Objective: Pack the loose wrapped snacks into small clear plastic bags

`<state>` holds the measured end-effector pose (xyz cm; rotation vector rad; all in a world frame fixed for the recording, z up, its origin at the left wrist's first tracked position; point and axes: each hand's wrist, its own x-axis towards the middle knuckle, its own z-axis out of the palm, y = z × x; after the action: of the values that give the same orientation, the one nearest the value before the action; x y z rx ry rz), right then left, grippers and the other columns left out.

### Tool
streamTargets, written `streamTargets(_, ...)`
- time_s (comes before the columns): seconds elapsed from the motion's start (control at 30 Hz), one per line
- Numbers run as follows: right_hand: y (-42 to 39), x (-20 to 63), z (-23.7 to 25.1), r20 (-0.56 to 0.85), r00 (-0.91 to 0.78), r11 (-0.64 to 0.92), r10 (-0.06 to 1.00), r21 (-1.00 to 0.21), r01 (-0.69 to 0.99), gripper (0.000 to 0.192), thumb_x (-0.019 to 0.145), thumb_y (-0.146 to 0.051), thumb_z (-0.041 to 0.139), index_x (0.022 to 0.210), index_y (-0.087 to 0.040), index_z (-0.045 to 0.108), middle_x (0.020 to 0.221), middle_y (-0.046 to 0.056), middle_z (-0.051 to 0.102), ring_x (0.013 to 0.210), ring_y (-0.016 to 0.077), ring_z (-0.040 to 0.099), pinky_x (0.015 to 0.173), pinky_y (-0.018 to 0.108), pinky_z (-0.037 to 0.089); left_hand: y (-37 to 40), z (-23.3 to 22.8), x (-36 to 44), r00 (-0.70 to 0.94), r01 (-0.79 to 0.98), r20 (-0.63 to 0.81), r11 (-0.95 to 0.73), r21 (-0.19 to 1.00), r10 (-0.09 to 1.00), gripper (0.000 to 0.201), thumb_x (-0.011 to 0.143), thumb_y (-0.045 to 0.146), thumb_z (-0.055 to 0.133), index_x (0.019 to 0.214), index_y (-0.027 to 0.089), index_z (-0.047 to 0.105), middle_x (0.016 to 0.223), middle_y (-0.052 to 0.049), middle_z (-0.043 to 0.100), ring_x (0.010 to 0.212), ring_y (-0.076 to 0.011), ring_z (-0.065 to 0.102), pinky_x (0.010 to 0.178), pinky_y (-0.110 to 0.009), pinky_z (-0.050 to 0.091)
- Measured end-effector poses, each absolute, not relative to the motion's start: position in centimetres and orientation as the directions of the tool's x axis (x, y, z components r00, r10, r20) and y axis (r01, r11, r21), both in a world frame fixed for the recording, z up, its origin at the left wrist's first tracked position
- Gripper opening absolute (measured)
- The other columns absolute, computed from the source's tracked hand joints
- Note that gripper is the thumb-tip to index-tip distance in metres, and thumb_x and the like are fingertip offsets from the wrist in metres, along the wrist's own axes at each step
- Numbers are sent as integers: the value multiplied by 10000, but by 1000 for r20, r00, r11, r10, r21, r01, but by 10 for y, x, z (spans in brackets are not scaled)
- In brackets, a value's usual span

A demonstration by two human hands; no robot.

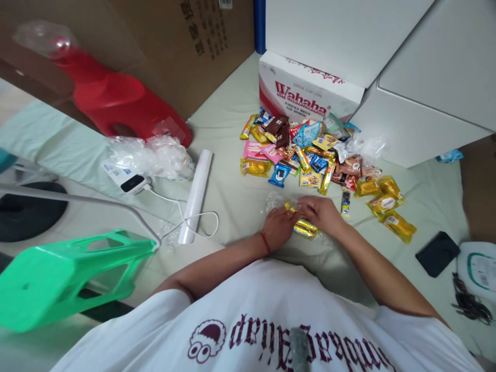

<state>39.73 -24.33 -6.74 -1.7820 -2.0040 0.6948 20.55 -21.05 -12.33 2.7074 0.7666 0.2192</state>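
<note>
The person's left hand point(277, 227) and right hand point(321, 213) meet low in the middle of the scene, over a pale green sheet point(232, 196) spread on the floor. Both hands are closed on a clear plastic bag point(276, 201) with small yellow foil snack packets point(304, 227) lying in it; the left hand, with a red string at its wrist, pinches the near left side, and the right hand's fingers curl over the packets from the right. The bag rests on the sheet, just near of a heap of mixed colourful wrapped snacks point(306, 155).

Far behind that heap stands a white and red cardboard carton printed "Wahaha" point(306, 93). To the right of the heap lie several larger yellow wrapped cakes point(387, 206), and further right a black phone point(437, 253) lies flat on the sheet. To the left, well apart from the hands, a white plastic roll point(197, 194) lies lengthwise beside a white cable point(182, 206) and a crumpled pile of clear plastic bags point(155, 155). A red plastic stool point(116, 101) lies far left, and a green plastic stool point(65, 279) lies on its side at near left.
</note>
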Motion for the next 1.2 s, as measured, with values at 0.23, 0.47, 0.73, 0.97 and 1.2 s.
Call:
streamTargets(0.23,-308,356,-115,28,-222,206,975,-497,843,539,1021,-139,410,1537,-247,523,1201,142,694,1094,277,631,940,404,526,-201,-135,172,837,416,34,-677,608,546,183,935,166,570,888,160,746,825,-90,722,843,-214,679,775,-331,506)
streamTargets(0.47,-306,347,-111,-44,-246,208,968,-403,891,490,982,-182,556,1468,-221,603,1204,170,633,1120,322,539,1015,507,474,-170,-130,146,215,586,116,-223,779,970,399,1010,330,411,1238,143,680,1153,-142,707,1120,-267,630,1019,-440,478)
streamTargets(0.73,-312,356,-91,0,-299,259,954,-498,827,419,967,-276,641,1380,-215,669,1167,146,586,1055,283,496,962,454,473,-174,-88,159,540,695,-170,-323,642,825,130,862,287,633,818,197,715,1000,-88,731,986,-248,666,898,-370,498)
streamTargets(0.97,-315,350,-98,-20,-242,201,970,-495,846,206,945,-263,655,1087,-186,784,1154,149,639,1108,311,503,1017,506,462,-202,-81,210,657,594,-288,-243,767,697,334,977,273,443,800,173,708,691,-30,702,686,-167,644,662,-260,448)
streamTargets(1.2,-338,387,-96,182,215,-43,960,-659,751,285,1042,-353,481,1157,-267,726,1083,93,684,1070,267,590,985,460,494,-224,-105,228,666,709,-237,-502,496,707,280,1039,307,463,1105,233,725,1043,-86,757,931,-232,691,764,-311,463)
